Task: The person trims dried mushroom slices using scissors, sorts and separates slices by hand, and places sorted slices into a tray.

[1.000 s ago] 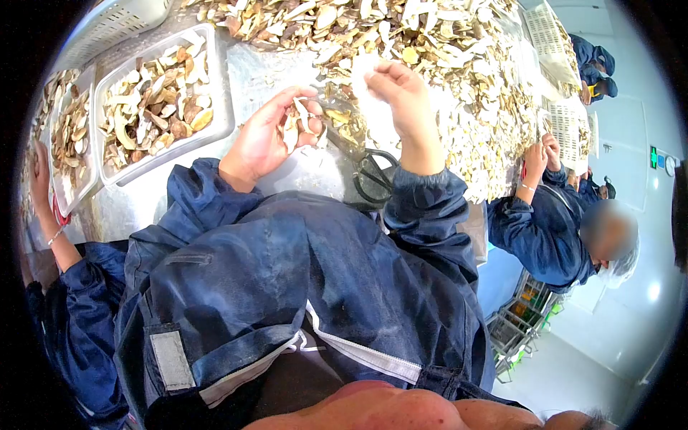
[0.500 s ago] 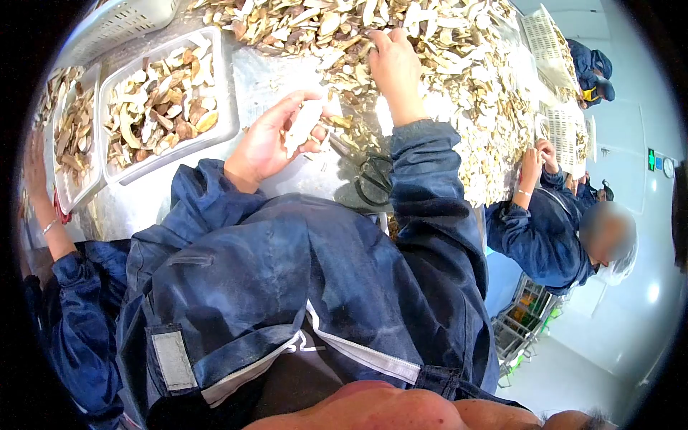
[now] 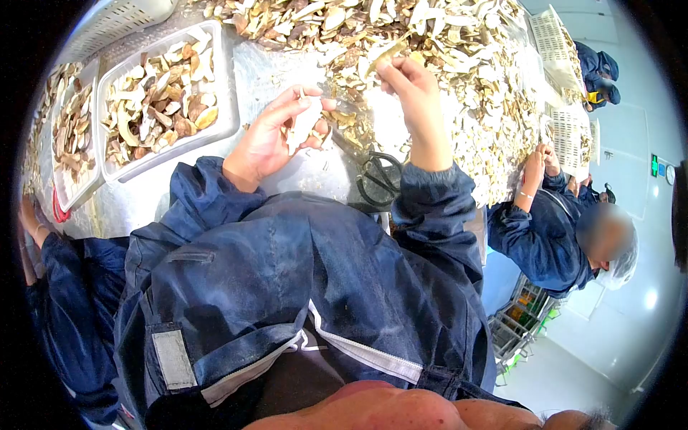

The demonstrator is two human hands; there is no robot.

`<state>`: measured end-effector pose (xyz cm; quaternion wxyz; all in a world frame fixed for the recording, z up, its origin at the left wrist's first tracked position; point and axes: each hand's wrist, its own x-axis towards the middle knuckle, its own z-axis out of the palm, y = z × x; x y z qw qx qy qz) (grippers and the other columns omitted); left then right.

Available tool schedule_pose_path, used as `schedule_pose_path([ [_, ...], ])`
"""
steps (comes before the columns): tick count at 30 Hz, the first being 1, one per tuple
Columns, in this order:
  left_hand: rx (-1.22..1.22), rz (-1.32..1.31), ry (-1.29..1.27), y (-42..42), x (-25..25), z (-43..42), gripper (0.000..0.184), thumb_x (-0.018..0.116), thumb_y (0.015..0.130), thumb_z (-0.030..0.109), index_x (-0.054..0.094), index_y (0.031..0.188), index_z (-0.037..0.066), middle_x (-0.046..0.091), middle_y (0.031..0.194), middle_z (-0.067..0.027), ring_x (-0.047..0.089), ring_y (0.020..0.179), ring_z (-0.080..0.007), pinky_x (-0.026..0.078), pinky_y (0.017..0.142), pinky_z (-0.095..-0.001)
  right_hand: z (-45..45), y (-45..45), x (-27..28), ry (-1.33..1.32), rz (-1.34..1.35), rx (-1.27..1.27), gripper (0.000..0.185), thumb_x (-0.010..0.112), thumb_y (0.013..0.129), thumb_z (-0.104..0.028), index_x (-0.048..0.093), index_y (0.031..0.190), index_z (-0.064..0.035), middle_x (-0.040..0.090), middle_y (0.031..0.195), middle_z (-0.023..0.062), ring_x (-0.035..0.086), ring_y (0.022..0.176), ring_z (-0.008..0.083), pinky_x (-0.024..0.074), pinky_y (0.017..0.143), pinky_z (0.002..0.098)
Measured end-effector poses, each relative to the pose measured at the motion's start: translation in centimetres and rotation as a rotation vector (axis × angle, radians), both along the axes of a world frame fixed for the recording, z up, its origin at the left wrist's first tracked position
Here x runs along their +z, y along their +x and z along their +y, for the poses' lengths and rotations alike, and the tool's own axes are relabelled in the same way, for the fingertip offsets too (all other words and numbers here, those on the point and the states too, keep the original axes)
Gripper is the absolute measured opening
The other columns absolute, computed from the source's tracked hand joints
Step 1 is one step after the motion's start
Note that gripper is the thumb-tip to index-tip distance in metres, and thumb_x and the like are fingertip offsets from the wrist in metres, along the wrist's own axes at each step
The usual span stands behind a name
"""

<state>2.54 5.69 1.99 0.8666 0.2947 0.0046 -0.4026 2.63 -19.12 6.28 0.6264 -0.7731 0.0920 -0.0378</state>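
Note:
My left hand (image 3: 269,136) is curled around several pale mushroom slices (image 3: 306,123), palm turned up over the table's near side. Between thumb and fingertips of my right hand (image 3: 416,93) is a thin yellowish mushroom slice (image 3: 387,54), held above the pile. The big heap of dried mushroom slices (image 3: 473,93), white, tan and brown, spreads across the table behind and to the right of that hand. Black-handled scissors (image 3: 378,178) lie on the table between my two forearms, below my right hand.
A clear plastic tub (image 3: 233,107) of mushroom slices stands left of my left hand, beside another narrower tub (image 3: 92,190). White slotted baskets (image 3: 555,46) line the right side. A co-worker (image 3: 545,236) works at the right; another person's sleeve (image 3: 64,308) is at the left.
My right hand has risen off the heap and drawn back toward me and right, now with a yellowish slice in its fingers. My left hand has barely moved. The left co-worker's hand has shifted lower.

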Motion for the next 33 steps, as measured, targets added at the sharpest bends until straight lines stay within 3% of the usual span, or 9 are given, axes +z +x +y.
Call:
schedule_pose_path([
  [6,-0.026,0.006,-0.013,-0.2,-0.2,0.1,0.025,0.054,0.099,0.021,0.053,0.121,0.010,0.062,0.109,-0.0107,0.057,0.078,-0.0155,0.045,0.056,-0.0243,-3.0,-6.5,2.3,-0.195,0.313,0.065,0.024,0.072,0.087,-0.022,0.069,0.098,-0.0005,0.062,0.076,0.0000,0.055,0.070,0.0087,0.0425,0.064,0.0232],
  [9,-0.043,-0.013,-0.023,-0.3,-0.5,0.0,0.025,0.055,0.099,0.022,0.053,0.120,0.010,0.062,0.106,-0.0097,0.055,0.076,-0.0150,0.045,0.054,-0.0241,-5.4,-7.2,1.5,-0.573,0.256,0.097,0.029,0.070,0.087,-0.019,0.070,0.110,-0.0019,0.064,0.083,0.0004,0.055,0.073,0.0074,0.0444,0.067,0.0231],
  [13,-0.078,0.004,-0.060,-0.1,-1.0,0.2,0.020,0.053,0.099,0.018,0.055,0.117,0.009,0.061,0.104,-0.0108,0.056,0.076,-0.0154,0.044,0.059,-0.0262,-7.1,-2.8,-0.8,-0.838,-0.043,-0.158,0.031,0.069,0.087,-0.020,0.069,0.115,-0.0085,0.068,0.082,0.0073,0.063,0.068,0.0166,0.0493,0.064,0.0296],
  [17,-0.060,-0.005,-0.066,0.2,-1.4,0.5,0.020,0.054,0.098,0.018,0.055,0.117,0.009,0.061,0.104,-0.0112,0.056,0.075,-0.0156,0.044,0.057,-0.0263,-6.6,1.6,-2.9,-1.217,-0.133,-0.244,0.030,0.066,0.087,-0.021,0.064,0.116,-0.0137,0.072,0.088,0.0136,0.069,0.080,0.0337,0.0530,0.068,0.0431],
  [19,-0.047,-0.005,-0.057,0.2,-1.2,0.7,0.020,0.054,0.098,0.018,0.055,0.117,0.009,0.061,0.103,-0.0111,0.055,0.075,-0.0155,0.043,0.057,-0.0262,-6.3,2.6,-3.7,-1.334,-0.063,-0.245,0.029,0.065,0.086,-0.021,0.064,0.115,-0.0143,0.072,0.089,0.0143,0.069,0.083,0.0354,0.0532,0.069,0.0450],
  [25,-0.057,-0.023,-0.057,0.1,-1.1,0.4,0.020,0.053,0.098,0.017,0.055,0.116,0.008,0.061,0.102,-0.0110,0.054,0.073,-0.0150,0.042,0.056,-0.0259,-7.2,2.2,-4.3,-0.976,-0.004,-0.264,0.030,0.074,0.079,-0.015,0.066,0.107,-0.0087,0.070,0.079,0.0107,0.068,0.070,0.0258,0.0530,0.065,0.0362],
  [26,-0.064,-0.027,-0.061,0.1,-1.1,0.4,0.020,0.052,0.098,0.017,0.055,0.116,0.008,0.061,0.102,-0.0110,0.054,0.073,-0.0149,0.042,0.055,-0.0258,-7.3,1.8,-4.2,-0.817,-0.014,-0.261,0.027,0.077,0.078,-0.012,0.066,0.101,-0.0037,0.067,0.073,0.0049,0.062,0.061,0.0149,0.0488,0.058,0.0280],
  [30,-0.073,-0.032,-0.058,0.1,-1.2,0.4,0.020,0.052,0.098,0.018,0.055,0.115,0.008,0.061,0.103,-0.0115,0.054,0.073,-0.0155,0.042,0.054,-0.0258,-7.3,1.8,-4.4,-0.234,0.134,-0.248,0.022,0.076,0.084,-0.014,0.065,0.098,-0.0006,0.065,0.073,0.0006,0.054,0.057,0.0057,0.0400,0.050,0.0203],
  [33,-0.055,-0.024,-0.025,0.1,-0.9,0.5,0.020,0.052,0.098,0.018,0.055,0.116,0.008,0.061,0.103,-0.0120,0.054,0.073,-0.0157,0.042,0.055,-0.0263,-7.8,1.3,-4.2,-0.157,0.165,-0.196,0.021,0.076,0.084,-0.013,0.066,0.098,-0.0013,0.065,0.073,0.0009,0.055,0.057,0.0071,0.0415,0.051,0.0215],
])
